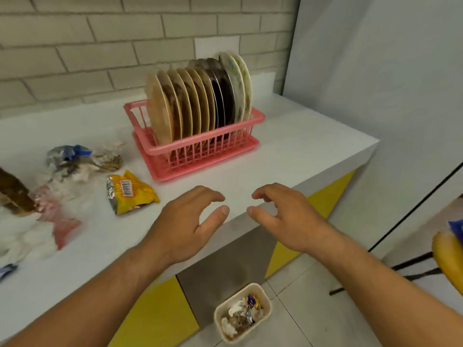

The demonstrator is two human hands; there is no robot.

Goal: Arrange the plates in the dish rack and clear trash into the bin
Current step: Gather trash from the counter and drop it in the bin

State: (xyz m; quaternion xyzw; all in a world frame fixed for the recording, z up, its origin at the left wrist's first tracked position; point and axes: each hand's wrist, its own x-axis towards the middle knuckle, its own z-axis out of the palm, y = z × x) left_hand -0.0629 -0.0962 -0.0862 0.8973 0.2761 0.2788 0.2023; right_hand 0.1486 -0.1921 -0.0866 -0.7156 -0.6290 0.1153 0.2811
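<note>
Head cam looking down. Closest thing is the beige bin [217, 315] on the floor, straight below the fingers and tucked against the front of the worktop [300, 151], with some crumpled wrappers already in it.

Above that, the left hand [185, 221] and right hand [288, 216] are both palm down over the worktop's front edge. The fingers are loosely curled and holding nothing, and the thumbs point at each other with a gap between them.

Just left of the left fingers is a yellow snack wrapper [132, 194] lying flat, barcode up, foil end on the side away from the hand. Further left are a pink plastic bag [60, 221] and a blurry heap of crumpled trash [82, 159], all still on the worktop.

Straight ahead of the fingers, well apart from them, sits the pink dish rack [200, 151]. Its long axis runs left to right, angling away a bit at the right end. The plates [190, 103] stand on edge in one tight row along that axis: tan ones at the left, dark ones next, pale patterned ones at the far right. Behind it all is a brick wall [100, 46].
</note>
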